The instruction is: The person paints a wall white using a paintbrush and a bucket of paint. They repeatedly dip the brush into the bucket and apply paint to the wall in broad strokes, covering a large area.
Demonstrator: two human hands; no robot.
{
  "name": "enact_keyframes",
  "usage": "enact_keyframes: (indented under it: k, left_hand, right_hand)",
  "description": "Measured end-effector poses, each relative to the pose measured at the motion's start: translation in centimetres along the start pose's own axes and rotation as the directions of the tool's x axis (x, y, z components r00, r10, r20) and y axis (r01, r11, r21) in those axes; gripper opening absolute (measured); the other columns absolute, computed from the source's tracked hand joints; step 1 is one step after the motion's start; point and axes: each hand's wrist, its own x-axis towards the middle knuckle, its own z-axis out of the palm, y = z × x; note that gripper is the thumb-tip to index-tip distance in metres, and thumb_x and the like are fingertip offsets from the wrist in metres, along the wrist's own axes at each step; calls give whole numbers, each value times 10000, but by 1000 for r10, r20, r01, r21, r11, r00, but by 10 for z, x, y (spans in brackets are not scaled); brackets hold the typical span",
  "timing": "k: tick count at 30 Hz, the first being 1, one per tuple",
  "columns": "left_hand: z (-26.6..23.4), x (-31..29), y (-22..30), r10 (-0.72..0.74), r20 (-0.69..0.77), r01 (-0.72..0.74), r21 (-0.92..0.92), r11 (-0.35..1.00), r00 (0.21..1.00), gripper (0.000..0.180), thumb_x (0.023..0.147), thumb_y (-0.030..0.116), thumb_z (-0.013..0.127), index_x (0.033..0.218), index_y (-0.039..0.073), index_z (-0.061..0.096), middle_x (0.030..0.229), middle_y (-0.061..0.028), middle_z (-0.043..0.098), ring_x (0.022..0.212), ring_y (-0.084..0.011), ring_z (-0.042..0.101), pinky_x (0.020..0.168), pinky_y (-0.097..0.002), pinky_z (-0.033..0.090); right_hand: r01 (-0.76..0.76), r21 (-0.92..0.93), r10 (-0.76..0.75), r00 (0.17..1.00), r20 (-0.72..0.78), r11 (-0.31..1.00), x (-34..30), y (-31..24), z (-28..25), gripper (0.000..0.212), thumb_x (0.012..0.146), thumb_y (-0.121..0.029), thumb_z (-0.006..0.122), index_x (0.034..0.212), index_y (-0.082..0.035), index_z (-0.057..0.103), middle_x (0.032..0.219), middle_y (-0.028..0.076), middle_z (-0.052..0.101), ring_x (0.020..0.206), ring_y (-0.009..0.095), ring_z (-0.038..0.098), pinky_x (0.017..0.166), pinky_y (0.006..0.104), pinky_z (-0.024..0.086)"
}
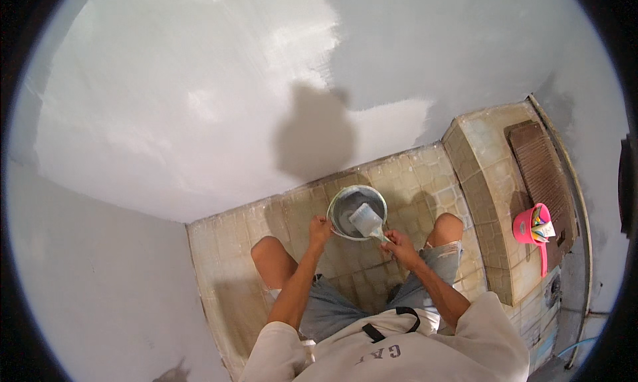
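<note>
The left hand [321, 230] is clamping its fingers on the bucket [359, 188] at its eight-o'clock rim; at four o'clock, the right hand [401, 246] is gripping the brush [366, 220] over it. The brush is probably handling light, best held by its handle.

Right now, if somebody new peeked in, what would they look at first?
Probably the bright pink dipper on the raised tiled ledge at the right. Near the middle, the left grip holds a bucket, grey inside, by its edge, while the right grip holds a wide brush over it. A big dark shadow falls on the pale wall beyond them.
</note>
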Motion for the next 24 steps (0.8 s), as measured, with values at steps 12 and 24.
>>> enact_keyframes:
  k: [12, 24]
  left_hand:
    - [-146, -34, 301, 819, -105, -706, 452, 545, 565, 320, 995, 111, 566, 1303, 27, 585, 1250, -178, 647, 1164, -336, 632, 990, -396, 487]
    - [-207, -167, -242, 71, -644, 287, 434, 854, 762, 262, 980, 127, 561, 1192, -21, 604, 1184, -263, 646, 1057, -409, 638, 906, -477, 501]
  right_hand:
    - [221, 53, -207, 959, -195, 974, 24, -29, 3, 320, 948, -191, 688, 1216, -20, 648, 853, -4, 664, 693, 91, 605, 560, 259, 447]
    - [187, 92, -166, 966, -200, 978, 34, -14, 16, 301, 929, -184, 701, 1194, -46, 661, 865, -11, 665, 684, 91, 593, 569, 262, 453]
